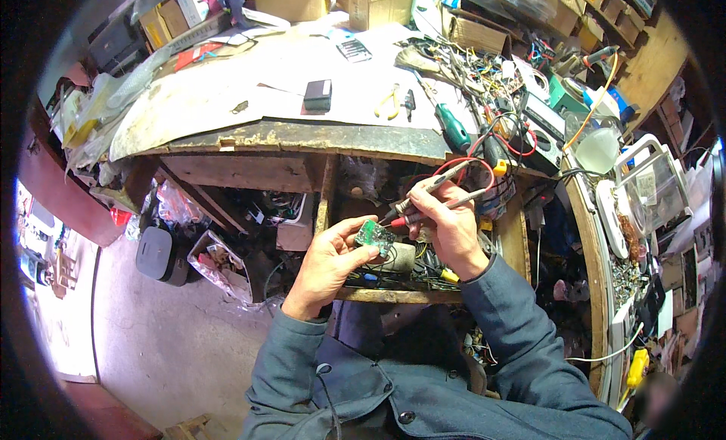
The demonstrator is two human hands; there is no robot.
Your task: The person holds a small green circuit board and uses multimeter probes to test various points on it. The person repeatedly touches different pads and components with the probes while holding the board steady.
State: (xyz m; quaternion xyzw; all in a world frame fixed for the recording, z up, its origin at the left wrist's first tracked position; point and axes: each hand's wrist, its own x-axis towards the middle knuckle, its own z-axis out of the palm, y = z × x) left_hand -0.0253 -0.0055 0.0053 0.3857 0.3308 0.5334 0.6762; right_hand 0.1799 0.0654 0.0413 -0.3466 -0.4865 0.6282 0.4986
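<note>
Worn wooden workbench (283, 136); grey floor (144, 334), brightly lit

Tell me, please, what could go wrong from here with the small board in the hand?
The right hand holds two probes with their tips close together near the green circuit board; a small slip might let them touch each other or the wrong spot. The left hand holds the board over the cluttered open drawer, so it could fall among the things there.
</note>
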